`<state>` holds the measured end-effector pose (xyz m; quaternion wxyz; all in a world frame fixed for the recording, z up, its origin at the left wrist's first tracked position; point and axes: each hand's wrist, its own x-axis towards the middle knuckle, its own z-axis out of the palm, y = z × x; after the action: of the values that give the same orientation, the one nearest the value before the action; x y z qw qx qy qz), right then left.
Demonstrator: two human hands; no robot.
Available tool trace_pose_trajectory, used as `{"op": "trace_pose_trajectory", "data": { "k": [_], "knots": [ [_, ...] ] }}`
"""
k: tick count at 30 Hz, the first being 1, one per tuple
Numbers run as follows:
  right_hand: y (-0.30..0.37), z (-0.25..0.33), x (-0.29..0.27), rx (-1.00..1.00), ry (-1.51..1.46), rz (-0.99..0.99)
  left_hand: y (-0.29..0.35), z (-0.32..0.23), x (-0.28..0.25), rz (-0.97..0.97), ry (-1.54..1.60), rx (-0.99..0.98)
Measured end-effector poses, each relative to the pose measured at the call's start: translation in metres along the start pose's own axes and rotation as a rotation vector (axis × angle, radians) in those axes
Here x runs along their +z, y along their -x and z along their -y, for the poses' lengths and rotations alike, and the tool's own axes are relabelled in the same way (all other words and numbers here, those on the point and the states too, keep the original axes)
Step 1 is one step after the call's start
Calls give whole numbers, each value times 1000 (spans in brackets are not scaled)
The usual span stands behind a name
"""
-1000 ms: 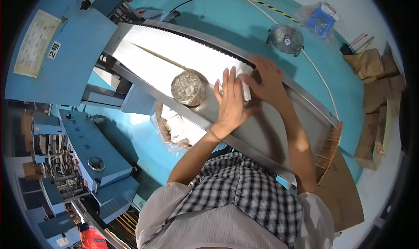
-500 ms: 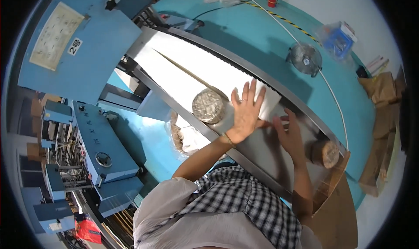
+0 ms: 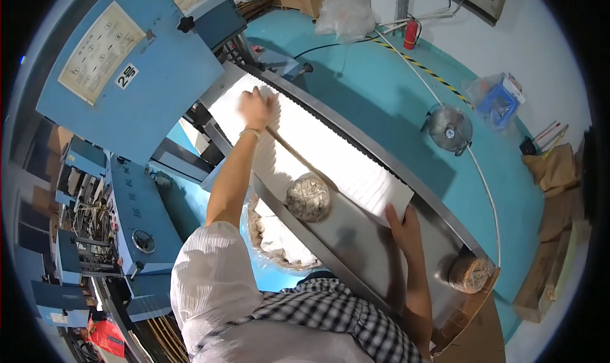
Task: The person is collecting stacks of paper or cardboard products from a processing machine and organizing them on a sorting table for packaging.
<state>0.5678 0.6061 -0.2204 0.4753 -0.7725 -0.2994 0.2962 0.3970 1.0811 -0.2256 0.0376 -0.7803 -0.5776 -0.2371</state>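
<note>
Imo light pressure suited the stack [image 3: 330,156], right hand [image 3: 407,231] spread at 4 o'clock, left hand [image 3: 257,113] at 11, grip unclear.

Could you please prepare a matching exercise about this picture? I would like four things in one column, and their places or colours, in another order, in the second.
1. Left bare hand with a bracelet
2. Right bare hand
3. Crinkly, silvery round block
4. Upright, cylindrical fire extinguisher

A. On the grey metal tray, beside the long white row
B. Red
C. At the row's end nearer the blue metal machine
D. At the row's opposite end

Pairs: 1-C, 2-D, 3-A, 4-B
</note>
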Motion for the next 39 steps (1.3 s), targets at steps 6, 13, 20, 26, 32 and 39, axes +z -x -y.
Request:
{"op": "trace_pose_trajectory", "data": {
  "k": [6,13,20,26,32,39],
  "knots": [
    [-2,-1,-12,95,-211,61,-4,-4,12,9,-43,-4],
    [6,0,-9,148,-235,52,5,-8,6,8,-23,49],
    [17,-37,-38,68,133,-146,30,-36,3,68,-123,239],
    [56,-70,-87,37,-67,-239,56,-84,-53,507,370,286],
    [75,-4,-29,185,274,-477,85,-105,-55,882,394,379],
    [118,-28,-25,-157,-72,-759,125,-114,-102,761,605,319]
  ]
}}
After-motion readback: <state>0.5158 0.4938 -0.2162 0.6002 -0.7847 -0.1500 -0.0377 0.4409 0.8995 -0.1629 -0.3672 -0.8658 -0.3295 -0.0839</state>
